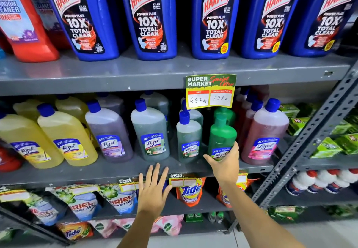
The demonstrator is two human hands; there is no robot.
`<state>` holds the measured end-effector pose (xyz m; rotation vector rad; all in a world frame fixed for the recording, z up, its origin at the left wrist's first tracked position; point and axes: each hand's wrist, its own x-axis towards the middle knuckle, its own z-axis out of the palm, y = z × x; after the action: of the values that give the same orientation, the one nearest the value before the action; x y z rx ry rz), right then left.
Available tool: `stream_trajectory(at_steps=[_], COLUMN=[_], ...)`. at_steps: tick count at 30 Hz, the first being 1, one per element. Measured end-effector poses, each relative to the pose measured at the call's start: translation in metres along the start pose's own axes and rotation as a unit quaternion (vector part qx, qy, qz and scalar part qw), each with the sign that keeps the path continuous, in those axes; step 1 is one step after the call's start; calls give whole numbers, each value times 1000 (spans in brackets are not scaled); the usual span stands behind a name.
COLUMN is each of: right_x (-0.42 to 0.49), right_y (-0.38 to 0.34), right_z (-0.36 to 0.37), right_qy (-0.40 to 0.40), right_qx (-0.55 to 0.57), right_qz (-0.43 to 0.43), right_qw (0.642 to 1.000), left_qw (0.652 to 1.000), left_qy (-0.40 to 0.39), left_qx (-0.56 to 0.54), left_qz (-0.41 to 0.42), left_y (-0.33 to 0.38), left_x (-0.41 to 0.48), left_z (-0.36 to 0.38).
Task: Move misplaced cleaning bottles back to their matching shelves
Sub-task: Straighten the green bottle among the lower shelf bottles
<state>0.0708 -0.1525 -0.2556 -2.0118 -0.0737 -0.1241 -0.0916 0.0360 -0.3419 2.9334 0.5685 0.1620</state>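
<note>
A green Lizol bottle (221,137) with a green cap stands on the middle grey shelf (108,170), between a small grey-green Lizol bottle (188,139) and a pink Lizol bottle (264,133). My right hand (225,163) wraps the green bottle's lower part, thumb on its left, fingers on its right. Another green bottle (224,113) stands behind it. My left hand (153,187) is flat with fingers spread, held in front of the shelf's front edge, holding nothing.
Yellow (65,135), purple (108,131) and larger grey-green (150,129) Lizol bottles fill the middle shelf's left. Blue Harpic bottles (147,15) line the top shelf. A price tag (210,92) hangs above the green bottle. Detergent pouches (189,189) sit below; a metal upright (302,145) stands right.
</note>
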Motion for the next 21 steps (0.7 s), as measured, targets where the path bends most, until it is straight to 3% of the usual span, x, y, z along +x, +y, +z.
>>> stream_trajectory(at_steps=[6, 21], right_x=[10, 26], right_y=[0, 16], right_z=[-11, -19], right_qy=[7, -74], right_qx=[11, 21], right_qz=[7, -18], right_qw=[1000, 997], left_qw=[1000, 1000], left_qy=[-3, -11], left_qx=[-6, 13], left_qz=[1, -7], left_y=[0, 0], left_x=[-1, 0], left_z=[-3, 1])
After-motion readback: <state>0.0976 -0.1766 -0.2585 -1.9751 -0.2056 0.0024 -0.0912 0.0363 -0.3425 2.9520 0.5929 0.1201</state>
